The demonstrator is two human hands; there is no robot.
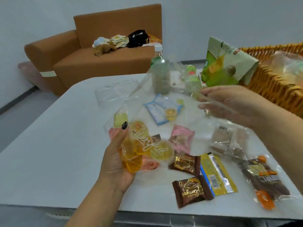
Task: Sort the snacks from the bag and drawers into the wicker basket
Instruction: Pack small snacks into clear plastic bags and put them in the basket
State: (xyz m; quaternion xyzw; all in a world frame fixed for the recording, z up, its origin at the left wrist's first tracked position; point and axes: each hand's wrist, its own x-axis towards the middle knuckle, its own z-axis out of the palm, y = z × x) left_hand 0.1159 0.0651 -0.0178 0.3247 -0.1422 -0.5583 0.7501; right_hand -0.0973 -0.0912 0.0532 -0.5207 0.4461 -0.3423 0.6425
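Our left hand [118, 161] cups jelly cups [136, 151] lower centre: light, slick, squashy; we'd grip rims. Right hand [232, 105] spread, touching clear film; basket [268, 82] upper right.

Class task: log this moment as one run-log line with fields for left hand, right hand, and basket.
left hand: holds jelly cups | right hand: open above table | wicker basket: far right, green bag beside it
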